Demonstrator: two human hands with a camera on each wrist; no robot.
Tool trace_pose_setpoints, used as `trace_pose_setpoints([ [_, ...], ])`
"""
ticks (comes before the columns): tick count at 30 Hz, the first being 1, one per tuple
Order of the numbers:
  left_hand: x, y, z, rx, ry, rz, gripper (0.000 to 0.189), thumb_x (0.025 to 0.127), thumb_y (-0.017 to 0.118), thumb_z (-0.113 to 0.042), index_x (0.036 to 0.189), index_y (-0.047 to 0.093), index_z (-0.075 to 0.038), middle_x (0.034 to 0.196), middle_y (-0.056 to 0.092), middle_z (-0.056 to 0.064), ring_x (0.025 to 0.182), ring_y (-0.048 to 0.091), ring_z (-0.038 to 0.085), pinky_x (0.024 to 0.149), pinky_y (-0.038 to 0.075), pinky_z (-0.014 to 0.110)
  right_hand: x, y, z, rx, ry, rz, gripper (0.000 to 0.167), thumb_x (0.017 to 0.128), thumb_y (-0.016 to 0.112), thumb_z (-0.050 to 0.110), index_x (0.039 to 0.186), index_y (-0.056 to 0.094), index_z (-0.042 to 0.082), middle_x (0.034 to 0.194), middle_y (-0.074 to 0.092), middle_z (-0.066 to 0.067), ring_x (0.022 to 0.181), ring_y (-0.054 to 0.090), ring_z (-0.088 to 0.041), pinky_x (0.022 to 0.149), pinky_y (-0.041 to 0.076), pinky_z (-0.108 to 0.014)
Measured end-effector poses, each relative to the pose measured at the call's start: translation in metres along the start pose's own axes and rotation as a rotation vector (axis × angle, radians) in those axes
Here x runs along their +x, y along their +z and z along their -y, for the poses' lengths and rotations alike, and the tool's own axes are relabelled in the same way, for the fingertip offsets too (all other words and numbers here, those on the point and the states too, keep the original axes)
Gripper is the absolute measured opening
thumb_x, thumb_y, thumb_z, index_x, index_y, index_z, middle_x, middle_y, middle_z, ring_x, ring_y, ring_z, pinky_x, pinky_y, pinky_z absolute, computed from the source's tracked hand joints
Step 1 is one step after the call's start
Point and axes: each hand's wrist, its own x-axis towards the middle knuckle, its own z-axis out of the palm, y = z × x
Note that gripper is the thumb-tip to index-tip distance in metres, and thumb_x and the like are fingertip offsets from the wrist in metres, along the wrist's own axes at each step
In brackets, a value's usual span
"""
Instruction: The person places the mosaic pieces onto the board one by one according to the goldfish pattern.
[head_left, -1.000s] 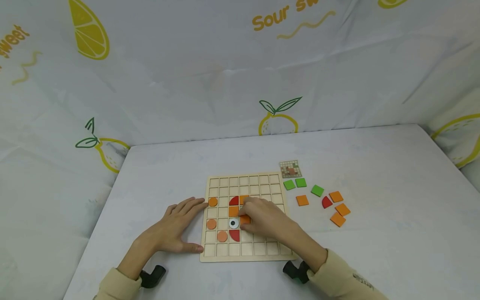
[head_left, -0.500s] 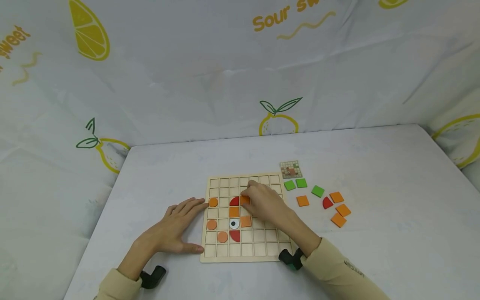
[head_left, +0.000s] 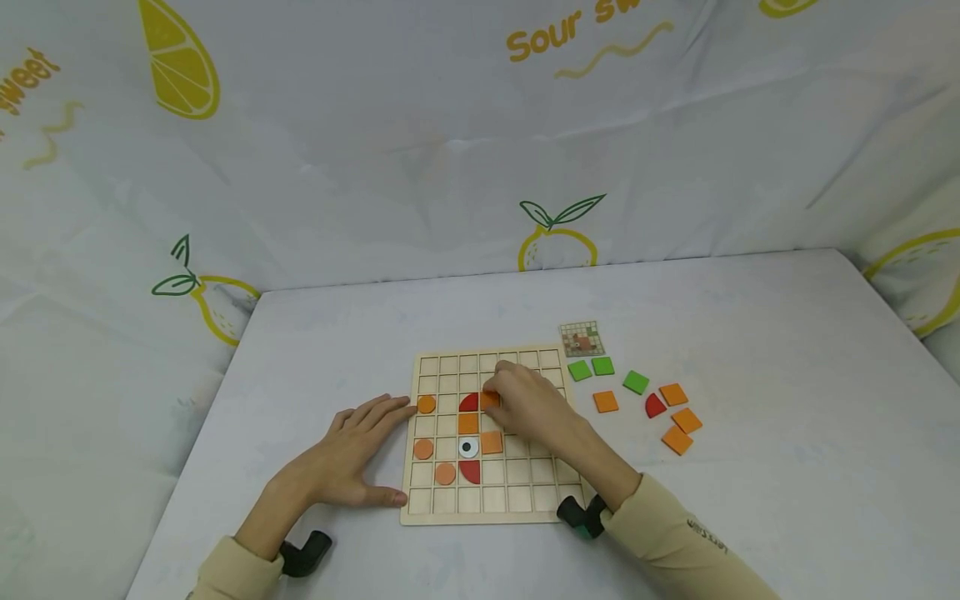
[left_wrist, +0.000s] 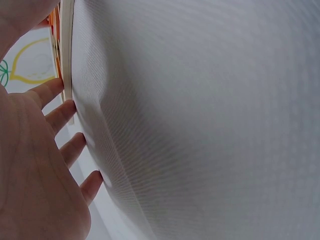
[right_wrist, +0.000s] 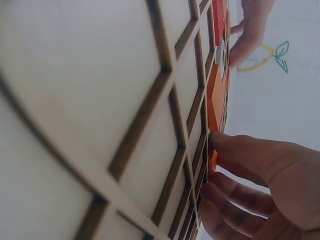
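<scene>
A wooden grid board (head_left: 517,498) lies on the white-covered table. My left hand (head_left: 341,458) rests beside its left edge, fingers spread and relaxed, with thumb and a fingertip touching the frame. My right hand (head_left: 536,408) is over the middle of the board. Its thumb and fingers pinch an orange square tile (right_wrist: 214,161) in a cell right of a red quarter-circle tile (head_left: 468,402). Below are another orange square tile (head_left: 468,423), a white eye disc (head_left: 468,447), an orange square (head_left: 492,442) and a second red quarter-circle (head_left: 469,472). The hand hides part of the grid.
Orange discs (head_left: 445,473) sit in cells on the board's left side. Right of the board lie a small pattern card (head_left: 581,339), green squares (head_left: 635,382), several loose orange squares (head_left: 677,440) and a red quarter-circle piece (head_left: 655,406).
My right hand has moved up the board from the orange square beside the eye disc to the one beside the upper red quarter-circle. Over the last half second it barely moves. The left hand stays put.
</scene>
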Motion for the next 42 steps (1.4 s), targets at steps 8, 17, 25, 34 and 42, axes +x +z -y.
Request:
trace_pose_setpoints([
  [8,0.0,0.0,0.0,-0.001,-0.002,0.001,0.107,0.073,0.078,-0.069,0.158,0.034,-0.02,0.165,0.035,0.005,0.154,0.03,0.038,0.113,0.032,0.067,0.002,0.002,-0.002,-0.05,-0.066,-0.018,0.008,0.089,0.075,0.004,0.081,0.075,0.004,0.073,0.056,-0.002,0.066,0.045,-0.013,0.059,0.038,-0.022],
  [17,0.0,0.0,-0.001,0.001,0.002,-0.003,0.107,0.073,0.078,-0.068,0.158,0.035,-0.019,0.165,0.035,0.006,0.154,0.03,0.038,0.113,0.032,0.067,0.003,-0.001,-0.003,-0.075,-0.091,0.0,0.004,0.086,0.079,0.005,0.086,0.076,0.002,0.077,0.06,-0.004,0.068,0.047,-0.013,0.061,0.041,-0.022],
  [25,0.001,0.001,0.0,0.001,0.003,-0.001,0.107,0.073,0.078,-0.068,0.158,0.034,-0.02,0.165,0.035,0.005,0.154,0.03,0.037,0.113,0.032,0.067,0.003,-0.003,0.001,-0.011,-0.009,0.005,0.017,0.084,0.081,0.003,0.101,0.079,0.0,0.092,0.073,-0.009,0.081,0.06,-0.017,0.076,0.055,-0.031],
  [34,0.001,0.001,0.0,0.004,-0.002,0.002,0.107,0.073,0.078,-0.069,0.158,0.034,-0.021,0.165,0.036,0.005,0.154,0.03,0.038,0.113,0.032,0.067,-0.001,-0.009,0.001,0.124,-0.008,0.04,0.015,0.084,0.075,-0.005,0.094,0.08,0.004,0.09,0.077,-0.005,0.076,0.057,-0.014,0.069,0.052,-0.024],
  [42,0.0,0.0,-0.001,0.003,0.0,-0.004,0.107,0.073,0.078,-0.068,0.158,0.035,-0.02,0.164,0.036,0.006,0.154,0.031,0.038,0.112,0.032,0.068,-0.007,-0.008,-0.001,0.093,-0.068,0.099,0.014,0.083,0.075,-0.005,0.091,0.082,0.005,0.091,0.078,-0.006,0.082,0.062,-0.013,0.072,0.053,-0.023],
])
